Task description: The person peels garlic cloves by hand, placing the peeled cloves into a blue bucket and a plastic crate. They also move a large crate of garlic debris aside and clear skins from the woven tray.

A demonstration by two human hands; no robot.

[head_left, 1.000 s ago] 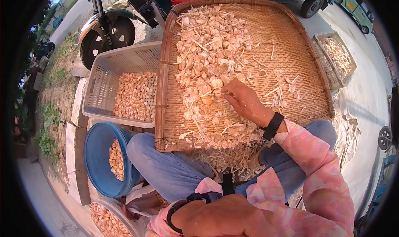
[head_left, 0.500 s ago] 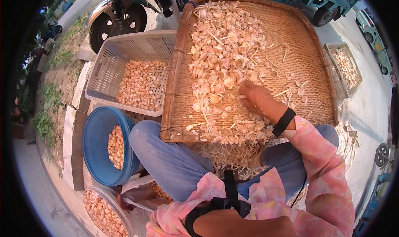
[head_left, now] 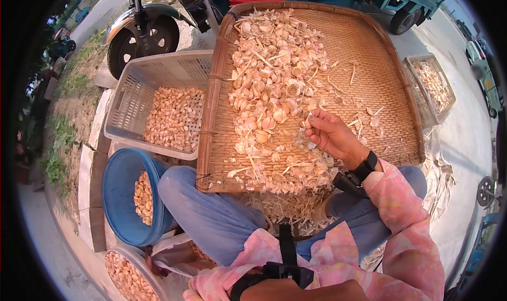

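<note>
My right hand (head_left: 335,137), with a black band on the wrist, is over the middle of a woven bamboo tray (head_left: 380,53). Its thumb and forefinger pinch a small pale garlic clove (head_left: 308,121), and the other fingers are curled in. Just left of the hand lies a long heap of garlic cloves (head_left: 280,58) mixed with dry stalks. Loose papery skins (head_left: 301,169) cover the tray's near edge, below the hand. My left hand is not visible; only part of a pink sleeve (head_left: 203,288) shows on that side.
A plastic crate (head_left: 132,111) of cloves stands left of the tray, above a blue bucket (head_left: 113,195) and a white tub (head_left: 132,274), both holding cloves. Another crate (head_left: 430,84) with stalks and skins is at right. A wheel (head_left: 142,45) stands behind. Skins lie between my legs.
My right hand has turned from back-up, fingers down at the garlic, to showing its curled fingers, with a clove visible at the fingertips. The whole view has shifted slightly.
</note>
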